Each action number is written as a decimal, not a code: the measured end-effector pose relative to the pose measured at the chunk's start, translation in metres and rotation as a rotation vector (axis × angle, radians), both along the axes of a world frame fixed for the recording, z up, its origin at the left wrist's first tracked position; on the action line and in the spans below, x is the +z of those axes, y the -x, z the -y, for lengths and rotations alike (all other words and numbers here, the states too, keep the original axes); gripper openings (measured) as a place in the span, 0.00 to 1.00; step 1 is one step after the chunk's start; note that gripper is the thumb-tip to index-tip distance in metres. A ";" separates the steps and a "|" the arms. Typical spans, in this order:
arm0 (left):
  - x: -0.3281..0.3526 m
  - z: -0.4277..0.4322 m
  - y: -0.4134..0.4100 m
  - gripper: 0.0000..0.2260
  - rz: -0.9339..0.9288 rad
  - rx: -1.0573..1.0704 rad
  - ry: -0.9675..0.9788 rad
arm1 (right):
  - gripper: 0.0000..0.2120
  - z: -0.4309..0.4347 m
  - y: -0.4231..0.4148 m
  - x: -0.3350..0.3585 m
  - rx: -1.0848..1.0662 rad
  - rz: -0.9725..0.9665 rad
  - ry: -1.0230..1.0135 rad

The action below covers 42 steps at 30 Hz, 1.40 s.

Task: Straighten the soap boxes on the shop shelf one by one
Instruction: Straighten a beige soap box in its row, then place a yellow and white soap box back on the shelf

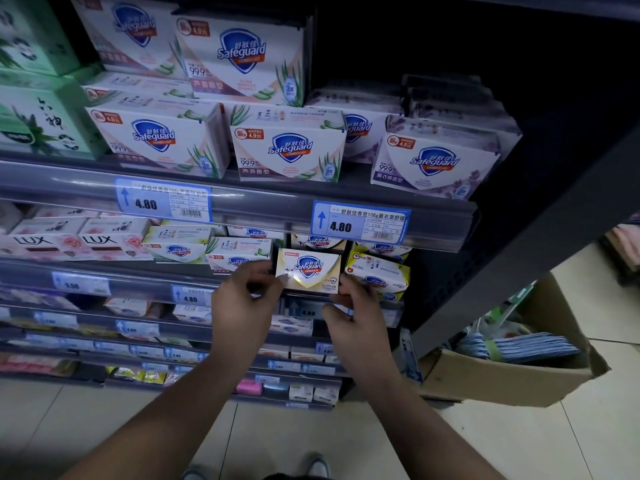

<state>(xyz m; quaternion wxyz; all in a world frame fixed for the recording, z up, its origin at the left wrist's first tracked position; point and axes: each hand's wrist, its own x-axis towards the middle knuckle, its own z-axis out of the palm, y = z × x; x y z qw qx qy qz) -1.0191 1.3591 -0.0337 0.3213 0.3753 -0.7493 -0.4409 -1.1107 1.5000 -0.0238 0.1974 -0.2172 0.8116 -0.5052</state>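
Left grip (242,303) pinches the lower left corner of the soap box (308,268) between the thumb and curled fingers. Right grip (353,320) is likewise closed on the lower right corner, with fingers bent and fingertips on the box edge. Neither grip touches any other item.

Soap box: small, rectangular, white, with a gold shield-shaped border and a blue Safeguard badge at the centre of its front face. The front face is upright and points outward, roughly square to the shelf (138,275).

Position: at the front edge of the shelf, towards its right end. The lower edge of the box overlaps the front rail. An aloe-print box (239,254) stands just beside it on the left. A yellow box (379,271) sits just beside it on the right, tilted. A price tag (190,296) reading 4.80 is on the rail below and to the left. A cardboard carton (512,375) stands on the floor (571,445) to the right of the shelving.
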 end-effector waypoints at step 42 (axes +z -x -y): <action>0.005 -0.077 0.044 0.18 -0.132 -0.260 -0.033 | 0.26 -0.066 0.033 0.003 -0.179 -0.109 0.150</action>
